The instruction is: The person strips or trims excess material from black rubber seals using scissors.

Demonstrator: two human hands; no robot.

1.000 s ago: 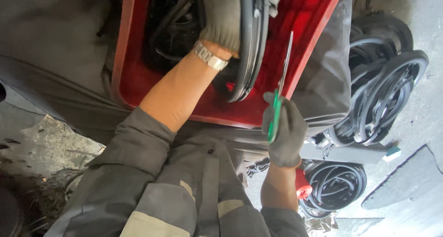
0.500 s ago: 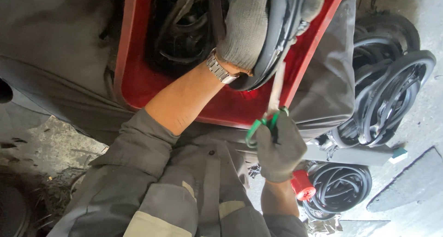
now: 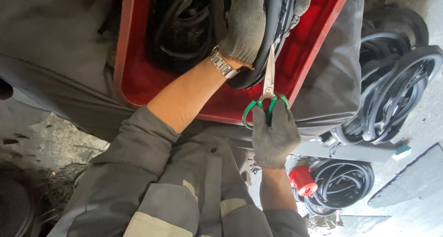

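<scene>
My left hand (image 3: 247, 25), in a grey knit glove with a metal wristwatch (image 3: 222, 64) below it, grips a bundle of black rubber strips (image 3: 259, 68) over a red plastic tub (image 3: 314, 48). My right hand (image 3: 274, 138), also gloved, holds green-handled scissors (image 3: 268, 82) by the handles. The blades point up and their tips reach the bundle just beside my left hand. I cannot tell whether the blades are around a strip.
More black rubber pieces (image 3: 184, 29) lie inside the tub, which rests on grey cloth (image 3: 337, 89). Black rubber loops (image 3: 397, 94) are piled at the right. A coiled black cable (image 3: 344, 181) with a red plug (image 3: 302, 180) lies on the concrete floor below them.
My right hand has brought the scissors left and up, from beside the tub's edge to the bundle. My left hand kept its grip and now holds the strips nearer the tub's right side.
</scene>
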